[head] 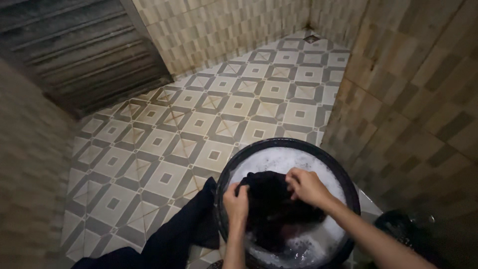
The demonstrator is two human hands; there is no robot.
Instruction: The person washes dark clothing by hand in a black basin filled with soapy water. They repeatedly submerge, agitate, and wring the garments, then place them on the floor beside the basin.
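Draping over the left side of the black basin (225, 175), a dark garment (169, 239) trails down onto the patterned tile floor (164, 134); its hanging weight could, I judge, drag more wet cloth out over the rim and carry suds onto tiles that look slippery once wet. Just right of that, the left hand (235, 203) is closed on a fold of the dark wet cloth (271, 204), which sits bunched in the middle of the basin, partly above the soapy water (271, 160). The right hand (307, 186) is also clenched on the same cloth, near its upper edge, so the 2 hands work it between them. Hard rubbing this close to the rim could slop foam over the side. At far right a second dark tub (406, 229) stands near the tiled wall (418, 84).
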